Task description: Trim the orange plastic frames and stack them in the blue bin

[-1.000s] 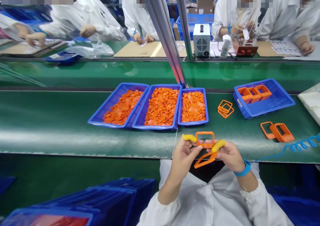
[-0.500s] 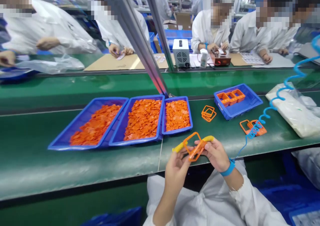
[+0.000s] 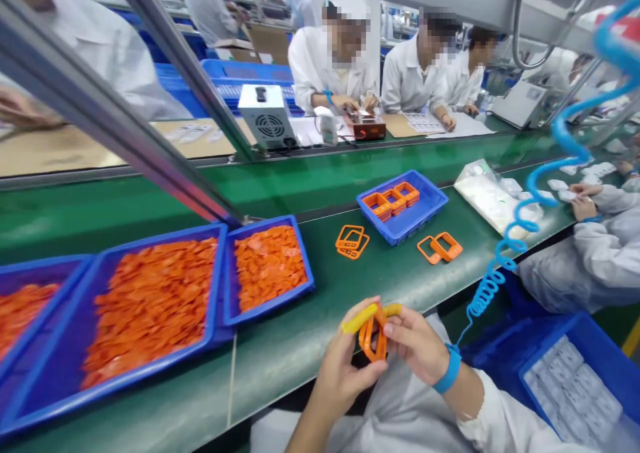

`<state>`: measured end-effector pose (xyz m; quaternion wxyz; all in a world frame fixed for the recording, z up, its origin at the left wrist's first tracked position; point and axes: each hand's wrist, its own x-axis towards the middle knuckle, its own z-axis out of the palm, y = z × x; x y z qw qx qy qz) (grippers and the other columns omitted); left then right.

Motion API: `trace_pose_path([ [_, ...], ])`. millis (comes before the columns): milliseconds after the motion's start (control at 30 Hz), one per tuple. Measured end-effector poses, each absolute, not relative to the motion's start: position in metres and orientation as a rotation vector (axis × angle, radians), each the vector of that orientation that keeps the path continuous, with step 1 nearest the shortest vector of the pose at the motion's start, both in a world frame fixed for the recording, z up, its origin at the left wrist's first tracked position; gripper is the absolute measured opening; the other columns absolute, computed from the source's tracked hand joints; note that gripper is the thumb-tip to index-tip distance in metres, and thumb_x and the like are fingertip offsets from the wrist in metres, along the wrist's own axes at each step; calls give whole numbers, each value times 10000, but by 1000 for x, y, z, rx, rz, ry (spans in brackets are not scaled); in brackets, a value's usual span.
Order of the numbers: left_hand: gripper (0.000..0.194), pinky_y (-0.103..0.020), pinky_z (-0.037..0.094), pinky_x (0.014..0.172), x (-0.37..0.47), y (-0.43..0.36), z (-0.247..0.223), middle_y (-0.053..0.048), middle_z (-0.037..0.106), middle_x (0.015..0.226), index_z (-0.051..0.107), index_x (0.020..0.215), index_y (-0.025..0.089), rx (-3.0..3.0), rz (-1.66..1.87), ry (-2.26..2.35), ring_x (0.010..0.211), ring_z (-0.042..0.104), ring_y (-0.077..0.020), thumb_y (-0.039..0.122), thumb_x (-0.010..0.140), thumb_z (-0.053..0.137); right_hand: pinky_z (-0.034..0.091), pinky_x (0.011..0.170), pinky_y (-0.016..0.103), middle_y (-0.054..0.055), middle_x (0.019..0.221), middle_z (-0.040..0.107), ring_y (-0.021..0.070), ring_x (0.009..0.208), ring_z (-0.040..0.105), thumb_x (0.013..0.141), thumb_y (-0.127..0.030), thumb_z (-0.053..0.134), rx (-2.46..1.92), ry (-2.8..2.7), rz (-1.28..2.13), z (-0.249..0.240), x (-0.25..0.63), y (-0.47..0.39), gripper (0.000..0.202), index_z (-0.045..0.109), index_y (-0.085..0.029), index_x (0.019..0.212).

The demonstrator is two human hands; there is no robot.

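Observation:
Orange frames [image 3: 373, 336] are held between both hands just over the bench's front edge. My left hand [image 3: 345, 356] grips them from the left, a yellow cover on its index finger. My right hand [image 3: 417, 343] pinches their right side; it too has a yellow finger cover, and a blue band circles the wrist. Two thin orange frames [image 3: 352, 241] lie overlapping on the green bench [image 3: 320, 313]. More orange frames [image 3: 447, 246] rest farther right. Behind them, a blue tray [image 3: 420, 216] holds stacked orange frames [image 3: 391, 201].
Blue bins [image 3: 227, 286] full of orange pieces [image 3: 155, 293] stand at left. A coiled blue cord [image 3: 520, 223] hangs at right beside a plastic bag [image 3: 487, 196]. Metal posts [image 3: 185, 73] rise at left. Across the bench, people in white work near a fan box [image 3: 267, 116].
The view has swung to the right. Both hands have brought the held orange frames closer together and turned them more edge-on. The frames at right on the bench now show more clearly, away from the cord.

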<state>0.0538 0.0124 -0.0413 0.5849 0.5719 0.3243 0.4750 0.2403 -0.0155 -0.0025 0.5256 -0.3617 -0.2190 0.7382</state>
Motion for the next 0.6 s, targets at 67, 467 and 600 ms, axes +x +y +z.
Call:
trace_pose_path([
  [67,860,-546,552,1210,68,17,-38,-188,613,1627,747,1488,295,1253,1084,707,1444,635,-441,661,747,988,645,866,329,46,1052,824,198,891,801,848,-447,1020,-909,-538,1736,-1,253,-15,432,791,-211,1129],
  [467,866,-491,644,1093,105,32,-33,-182,707,1549,792,1378,282,885,1046,689,1328,745,-398,599,623,1073,682,809,355,72,1084,845,258,968,831,889,-470,970,-1032,-402,1685,0,286,-16,410,765,-205,1124],
  [600,884,-519,635,1117,102,34,-38,-163,678,1584,767,1367,313,855,1137,640,1334,744,-394,532,583,1113,686,815,351,35,1053,848,219,886,824,836,-488,1012,-1092,-299,1640,-1,286,-13,483,756,-233,1156],
])
